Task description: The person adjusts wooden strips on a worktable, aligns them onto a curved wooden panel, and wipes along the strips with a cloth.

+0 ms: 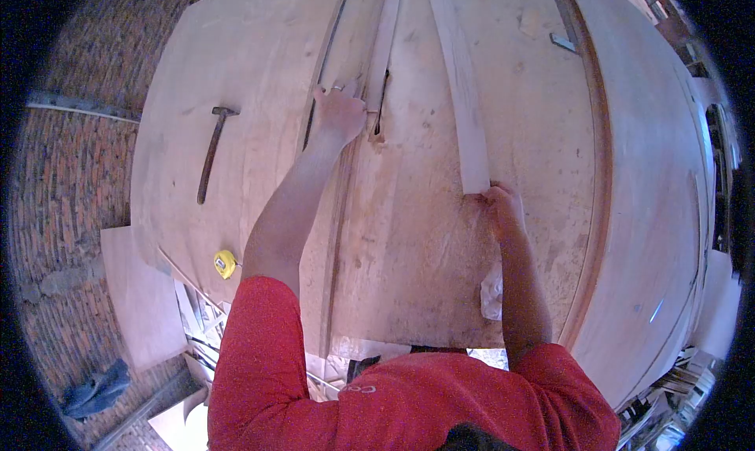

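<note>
My right hand (505, 209) pinches the near end of a pale wooden strip (460, 97), which runs away from me across the large plywood sheet (417, 270). Further off and to the left, my left hand (340, 114) has its fingers bent around the near end of a second wooden strip (387, 30); part of that grip is hidden. A ring shows on one finger. Just right of this hand lies a thin dark object (382, 105), whose kind I cannot make out. A narrow wooden rail (336, 254) passes under my left wrist.
A hammer (211, 156) lies on the plywood at the left, with a yellow tape measure (226, 264) nearer me. Crumpled clear plastic (491, 294) sits beside my right forearm. A raised wooden edge (602, 176) bounds the right side. A brick wall (67, 191) stands left.
</note>
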The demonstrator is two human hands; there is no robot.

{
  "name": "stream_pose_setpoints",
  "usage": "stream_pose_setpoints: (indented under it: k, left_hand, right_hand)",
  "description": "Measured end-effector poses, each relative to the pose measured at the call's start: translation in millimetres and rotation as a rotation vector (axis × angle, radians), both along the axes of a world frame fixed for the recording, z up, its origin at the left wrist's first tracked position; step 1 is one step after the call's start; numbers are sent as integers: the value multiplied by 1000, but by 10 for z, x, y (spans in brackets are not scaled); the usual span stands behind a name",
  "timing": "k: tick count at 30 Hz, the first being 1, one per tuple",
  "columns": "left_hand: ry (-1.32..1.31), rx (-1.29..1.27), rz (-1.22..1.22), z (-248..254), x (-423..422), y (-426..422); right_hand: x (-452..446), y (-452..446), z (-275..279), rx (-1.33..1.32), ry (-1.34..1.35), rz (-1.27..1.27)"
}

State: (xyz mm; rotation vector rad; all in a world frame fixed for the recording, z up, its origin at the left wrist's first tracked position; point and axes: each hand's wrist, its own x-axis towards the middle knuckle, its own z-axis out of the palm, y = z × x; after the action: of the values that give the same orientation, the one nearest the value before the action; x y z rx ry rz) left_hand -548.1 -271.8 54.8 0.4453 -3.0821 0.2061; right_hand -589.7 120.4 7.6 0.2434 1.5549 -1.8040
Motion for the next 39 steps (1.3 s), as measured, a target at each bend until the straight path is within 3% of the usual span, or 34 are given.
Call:
stream_pose_setpoints:
  k: [4,14,19,21,24,27,31,34,36,39]
  left_hand:
    - [-88,-8,10,34,-6,-3]
    - [175,23,-65,-214,58,-136]
    - [276,175,-13,-1,146,-472]
    - [700,332,82,88,143,-872]
    - [735,277,264,455,-151,-1081]
    - [615,232,268,600,-659,-1071]
    - [504,310,153,396,-1530,-1155]
    - [316,158,108,325,-2040,-979]
    - [183,76,226,423,-2239,-681]
    - [70,-60,142,-259,-2771,-1155]
  right_hand:
    - [68,-36,196,15,-19,-53]
    - [65,-48,180,-16,-38,-44]
    - [84,-66,233,42,39,-19]
    - [123,-96,312,75,8,-77]
    - [98,-35,122,86,41,-51]
    - [39,-10,30,-42,-118,-95]
    - [27,-3,274,-14,-98,-108]
    - [-4,-30,352,-1,-128,-86]
    - [-4,-26,361,96,-76,-39]
    - [19,65,56,73,-64,-3]
